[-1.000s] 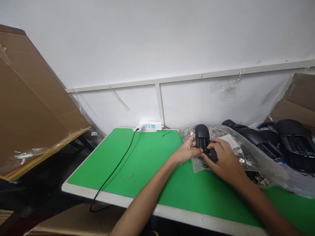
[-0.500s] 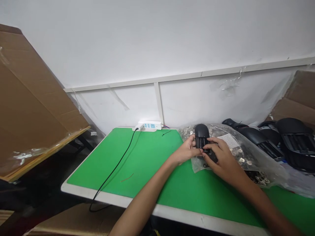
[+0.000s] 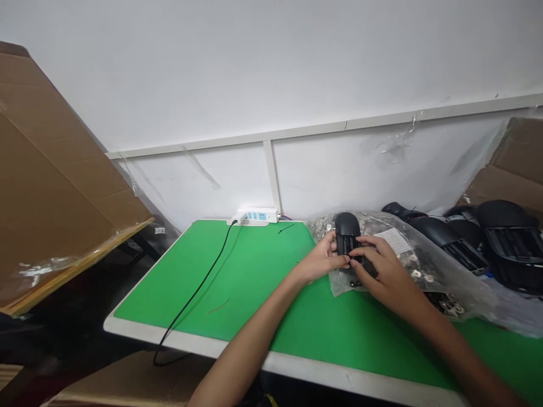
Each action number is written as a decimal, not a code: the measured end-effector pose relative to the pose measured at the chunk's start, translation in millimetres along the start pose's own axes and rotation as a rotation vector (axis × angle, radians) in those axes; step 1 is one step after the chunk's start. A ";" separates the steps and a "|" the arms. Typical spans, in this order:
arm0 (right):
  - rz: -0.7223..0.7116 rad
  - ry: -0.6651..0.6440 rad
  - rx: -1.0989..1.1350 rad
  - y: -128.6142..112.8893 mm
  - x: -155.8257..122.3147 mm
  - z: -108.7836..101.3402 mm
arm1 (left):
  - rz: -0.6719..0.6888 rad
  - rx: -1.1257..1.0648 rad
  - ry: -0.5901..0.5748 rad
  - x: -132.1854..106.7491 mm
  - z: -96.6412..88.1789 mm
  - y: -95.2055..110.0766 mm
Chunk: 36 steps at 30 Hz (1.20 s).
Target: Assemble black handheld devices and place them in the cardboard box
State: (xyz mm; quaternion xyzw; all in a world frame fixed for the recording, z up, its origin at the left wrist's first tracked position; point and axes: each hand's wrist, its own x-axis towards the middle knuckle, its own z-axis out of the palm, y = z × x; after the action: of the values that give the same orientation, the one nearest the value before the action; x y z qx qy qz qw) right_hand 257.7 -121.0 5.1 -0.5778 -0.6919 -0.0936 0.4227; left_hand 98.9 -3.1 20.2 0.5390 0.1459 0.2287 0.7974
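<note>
Grip: L hand [image 3: 317, 264], R hand [image 3: 385, 271] snug round blk casing [image 3: 347, 224], domed end fwd, long axis ~fore-aft.

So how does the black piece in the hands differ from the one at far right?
The held piece is in the left hand and right hand; the far-right piece lies untouched. The held piece looks smaller here than the far-right piece. Both are black with rounded ends and slotted recesses.

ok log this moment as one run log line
left hand: holds black housing | right hand: on same housing | plastic bag: on green tabletop
</note>
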 end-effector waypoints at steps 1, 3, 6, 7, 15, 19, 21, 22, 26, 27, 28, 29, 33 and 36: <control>-0.009 0.000 -0.009 0.2 0.3 -0.4 | 0.002 0.002 -0.001 0.3 -0.4 -0.8; -0.017 -0.005 -0.020 0.2 0.7 -1.1 | 0.002 0.001 -0.001 1.0 -1.3 -2.3; -0.017 -0.012 -0.023 -0.5 1.2 -2.5 | -0.001 0.002 -0.001 1.5 -1.9 -3.2; -0.017 -0.013 -0.023 -0.8 1.3 -2.9 | -0.002 0.003 -0.001 1.4 -1.7 -3.2; -0.012 -0.042 -0.024 -2.8 2.6 -5.4 | -0.002 0.001 0.013 0.2 -0.4 -1.3; -0.031 -0.059 -0.062 -3.1 2.3 -5.6 | 0.003 0.001 0.024 0.6 0.6 -1.5; -0.041 -0.069 -0.087 -3.2 1.9 -5.8 | 0.007 -0.001 0.028 0.8 1.3 -1.7; -0.044 -0.073 -0.097 -3.3 1.7 -5.9 | 0.009 -0.003 0.029 0.9 1.5 -1.7; -0.034 -0.081 -0.105 -4.1 1.2 -5.6 | -0.002 0.001 0.024 1.4 0.7 -1.6; -0.031 -0.082 -0.101 -4.3 1.2 -5.5 | -0.006 0.003 0.022 1.4 0.4 -1.4; -0.031 -0.081 -0.098 -4.6 1.3 -5.3 | -0.008 0.004 0.022 1.4 0.1 -1.2; -0.032 -0.080 -0.096 -4.8 1.3 -5.1 | -0.008 0.005 0.022 1.3 -0.1 -1.0; -0.045 -0.078 -0.100 -5.4 1.6 -5.1 | -0.004 0.004 0.027 1.0 0.3 -0.5; -0.051 -0.079 -0.108 -5.7 1.6 -5.6 | -0.001 0.010 0.028 1.4 1.0 -1.1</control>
State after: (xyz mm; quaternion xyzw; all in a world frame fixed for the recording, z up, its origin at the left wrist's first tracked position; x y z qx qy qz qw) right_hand 255.4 -125.1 11.7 -0.5850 -0.7166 -0.1186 0.3608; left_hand 100.7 -3.5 19.6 0.5398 0.1587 0.2353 0.7925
